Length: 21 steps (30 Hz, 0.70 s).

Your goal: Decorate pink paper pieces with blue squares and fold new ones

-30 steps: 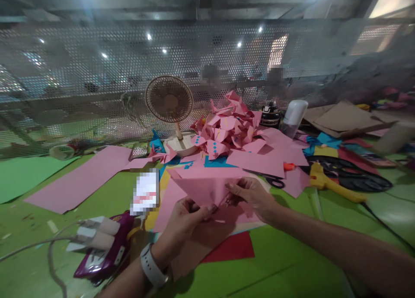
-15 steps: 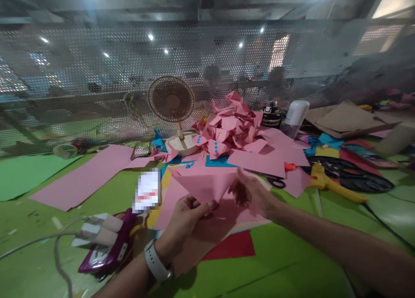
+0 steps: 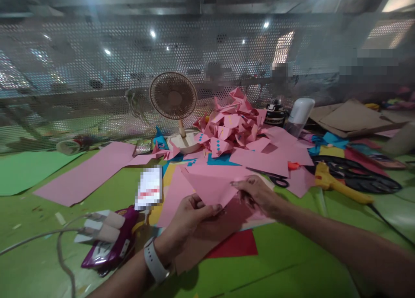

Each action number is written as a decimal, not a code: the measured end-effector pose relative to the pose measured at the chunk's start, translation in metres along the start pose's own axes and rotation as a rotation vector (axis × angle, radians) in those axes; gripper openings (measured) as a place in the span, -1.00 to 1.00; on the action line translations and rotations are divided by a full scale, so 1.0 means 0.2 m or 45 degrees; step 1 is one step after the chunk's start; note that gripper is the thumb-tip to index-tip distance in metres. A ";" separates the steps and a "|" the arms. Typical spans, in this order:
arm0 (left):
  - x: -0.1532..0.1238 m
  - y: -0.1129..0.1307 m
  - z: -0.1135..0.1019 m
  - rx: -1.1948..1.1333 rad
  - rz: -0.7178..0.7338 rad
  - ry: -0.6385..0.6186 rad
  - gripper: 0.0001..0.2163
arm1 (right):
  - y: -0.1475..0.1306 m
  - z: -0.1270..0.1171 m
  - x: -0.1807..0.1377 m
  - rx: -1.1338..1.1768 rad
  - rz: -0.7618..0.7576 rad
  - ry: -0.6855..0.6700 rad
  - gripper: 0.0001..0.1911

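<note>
I hold a folded pink paper triangle (image 3: 212, 183) above the green table (image 3: 285, 263), its point toward me. My left hand (image 3: 188, 218), with a white watch on the wrist, pinches the lower tip of the paper. My right hand (image 3: 259, 196) grips its right edge with curled fingers. Beneath the hands lie flat pink, red and brown sheets (image 3: 231, 244). A pile of folded pink paper pieces (image 3: 235, 125) sits further back at the centre.
A small desk fan (image 3: 173, 99) stands behind the paper. Scissors (image 3: 275, 180) and a yellow glue gun (image 3: 337, 185) lie to the right. A purple packet with white plugs and cable (image 3: 105, 241) is at the left. A perforated metal screen (image 3: 97, 73) closes the back.
My right hand slid up from the paper's lower tip to its right edge. The paper triangle rose slightly. The camera drifted a little.
</note>
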<state>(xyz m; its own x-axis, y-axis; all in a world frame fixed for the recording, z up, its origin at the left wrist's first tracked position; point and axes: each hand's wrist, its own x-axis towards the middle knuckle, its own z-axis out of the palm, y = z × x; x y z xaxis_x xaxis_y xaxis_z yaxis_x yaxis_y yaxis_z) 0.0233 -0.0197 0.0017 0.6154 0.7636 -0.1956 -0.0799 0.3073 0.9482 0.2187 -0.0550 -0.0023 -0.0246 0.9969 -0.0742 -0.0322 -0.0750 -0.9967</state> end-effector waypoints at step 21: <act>-0.02 0.02 0.03 0.028 0.091 -0.096 -0.69 | 0.04 0.03 0.00 -0.039 0.133 -0.089 -0.55</act>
<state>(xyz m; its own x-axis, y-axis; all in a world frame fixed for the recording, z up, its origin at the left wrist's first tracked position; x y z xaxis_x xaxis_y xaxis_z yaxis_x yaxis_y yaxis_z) 0.0254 -0.0245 0.0072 0.6661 0.7379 -0.1087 -0.1091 0.2406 0.9645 0.2117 -0.0565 -0.0094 -0.0956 0.9796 -0.1766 0.0047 -0.1769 -0.9842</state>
